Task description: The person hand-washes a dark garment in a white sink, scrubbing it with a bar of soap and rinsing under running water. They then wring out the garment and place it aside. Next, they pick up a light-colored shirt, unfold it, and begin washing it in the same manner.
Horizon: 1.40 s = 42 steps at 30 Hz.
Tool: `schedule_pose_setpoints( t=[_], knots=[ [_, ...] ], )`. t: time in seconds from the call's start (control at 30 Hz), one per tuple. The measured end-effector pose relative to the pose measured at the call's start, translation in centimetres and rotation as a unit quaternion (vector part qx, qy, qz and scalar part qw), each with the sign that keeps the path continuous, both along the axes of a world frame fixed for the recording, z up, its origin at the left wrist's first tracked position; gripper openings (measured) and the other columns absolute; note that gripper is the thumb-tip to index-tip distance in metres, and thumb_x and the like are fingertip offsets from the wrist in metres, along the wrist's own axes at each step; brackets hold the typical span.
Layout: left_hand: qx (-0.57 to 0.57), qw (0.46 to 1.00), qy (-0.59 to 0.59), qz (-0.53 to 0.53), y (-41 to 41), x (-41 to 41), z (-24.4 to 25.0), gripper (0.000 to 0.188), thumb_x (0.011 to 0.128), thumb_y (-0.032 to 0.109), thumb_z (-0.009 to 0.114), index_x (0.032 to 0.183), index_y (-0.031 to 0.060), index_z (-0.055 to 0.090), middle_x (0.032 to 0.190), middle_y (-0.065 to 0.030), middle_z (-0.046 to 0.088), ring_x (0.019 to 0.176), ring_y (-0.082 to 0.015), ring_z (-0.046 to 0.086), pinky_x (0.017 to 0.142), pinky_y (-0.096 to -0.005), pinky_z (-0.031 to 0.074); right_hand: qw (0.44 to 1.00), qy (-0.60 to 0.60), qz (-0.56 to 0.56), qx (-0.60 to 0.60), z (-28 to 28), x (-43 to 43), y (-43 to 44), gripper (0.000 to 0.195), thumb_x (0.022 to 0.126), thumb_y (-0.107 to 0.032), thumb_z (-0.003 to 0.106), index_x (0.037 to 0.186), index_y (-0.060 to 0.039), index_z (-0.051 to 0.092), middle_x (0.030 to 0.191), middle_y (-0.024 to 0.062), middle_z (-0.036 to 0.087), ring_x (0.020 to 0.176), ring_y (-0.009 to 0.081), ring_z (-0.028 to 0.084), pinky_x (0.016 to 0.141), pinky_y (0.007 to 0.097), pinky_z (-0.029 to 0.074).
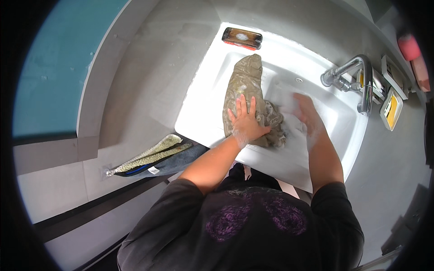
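A wet khaki garment (245,79) lies bunched along the ribbed left side of a white laundry sink (203,108), with suds on its folds. My left hand (248,122) rests on it, palm down and fingers spread, pressing it flat. My right hand (304,107) is over the basin, apart from the cloth, and blurred at the fingers. White foam blurs around those fingers, so whether they hold anything is hard to make out. Lather coats both wrists. Soapy water lies in the basin beneath my right hand.
A wooden scrub brush with red bristles (242,38) sits on the sink's back left corner. A chrome faucet (364,84) arches over the right side. Soap dishes (391,108) hang on the right wall. Towels (159,155) hang at the left beside the sink.
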<state>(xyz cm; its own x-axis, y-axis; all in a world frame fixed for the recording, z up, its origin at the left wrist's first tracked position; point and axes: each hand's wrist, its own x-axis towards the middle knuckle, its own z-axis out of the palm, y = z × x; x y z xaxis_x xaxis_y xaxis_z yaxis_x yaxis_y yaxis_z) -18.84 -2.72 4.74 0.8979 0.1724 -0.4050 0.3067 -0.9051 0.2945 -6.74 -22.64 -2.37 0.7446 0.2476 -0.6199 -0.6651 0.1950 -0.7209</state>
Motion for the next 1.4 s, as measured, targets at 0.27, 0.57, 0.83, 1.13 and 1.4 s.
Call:
schedule_pose_setpoints(
  t=[0.27, 0.57, 0.83, 1.13, 1.4],
  knots=[
    [0.030, 0.997, 0.056, -0.053, 5.5, -2.5, 0.0, 0.091, 0.079, 0.048, 0.065, 0.155, 0.0151, 0.026, 0.164, -0.0127, 0.003, 0.151, -0.0286, 0.003, 0.120, -0.0505, 0.004, 0.554, -0.601, 0.212, -0.536, 9.4, 10.0, 17.4, 0.048, 0.087, -0.031, 0.065, 0.128, -0.0082, 0.058, 0.131, 0.0133, 0.056, 0.120, 0.0309, 0.051, 0.102, 0.0463, 0.040],
    [0.001, 0.994, 0.075, -0.074, 11.7, -4.6, 0.5, 0.080, 0.080, 0.045, 0.063, 0.152, 0.0205, 0.035, 0.165, -0.0065, 0.004, 0.152, -0.0266, -0.001, 0.122, -0.0445, 0.000, 0.618, -0.500, 0.305, -0.524, 7.8, 9.6, 17.4, 0.049, 0.085, -0.027, 0.069, 0.129, -0.0132, 0.055, 0.120, 0.0183, 0.054, 0.113, 0.0359, 0.055, 0.097, 0.0455, 0.045],
    [-0.051, 0.968, 0.011, -0.246, 12.3, -4.5, 0.7, 0.069, 0.078, 0.039, 0.067, 0.141, 0.0146, 0.052, 0.161, -0.0003, 0.024, 0.151, -0.0296, 0.009, 0.121, -0.0507, 0.005, 0.760, -0.308, 0.168, -0.547, -1.4, -4.9, -6.2, 0.055, 0.086, -0.025, 0.065, 0.138, -0.0159, 0.048, 0.110, 0.0216, 0.064, 0.105, 0.0375, 0.062, 0.092, 0.0431, 0.048],
    [-0.005, 0.979, -0.066, -0.193, 12.0, -6.4, -0.8, 0.081, 0.077, 0.048, 0.066, 0.147, 0.0140, 0.043, 0.157, -0.0234, 0.022, 0.148, -0.0391, 0.014, 0.118, -0.0570, 0.014, 0.852, -0.314, 0.186, -0.376, -0.1, -5.6, -0.5, 0.059, 0.083, -0.020, 0.065, 0.139, -0.0126, 0.052, 0.120, 0.0148, 0.065, 0.110, 0.0260, 0.062, 0.095, 0.0345, 0.048],
    [0.056, 0.985, 0.058, -0.155, 10.8, -5.4, 1.0, 0.078, 0.077, 0.059, 0.062, 0.142, 0.0181, 0.050, 0.159, -0.0279, 0.011, 0.148, -0.0445, 0.004, 0.114, -0.0674, 0.004, 0.520, -0.549, 0.448, -0.478, 7.0, -6.5, 15.3, 0.048, 0.092, -0.051, 0.053, 0.134, -0.0296, 0.058, 0.144, 0.0022, 0.045, 0.116, 0.0320, 0.054, 0.095, 0.0516, 0.043]
  ],
)
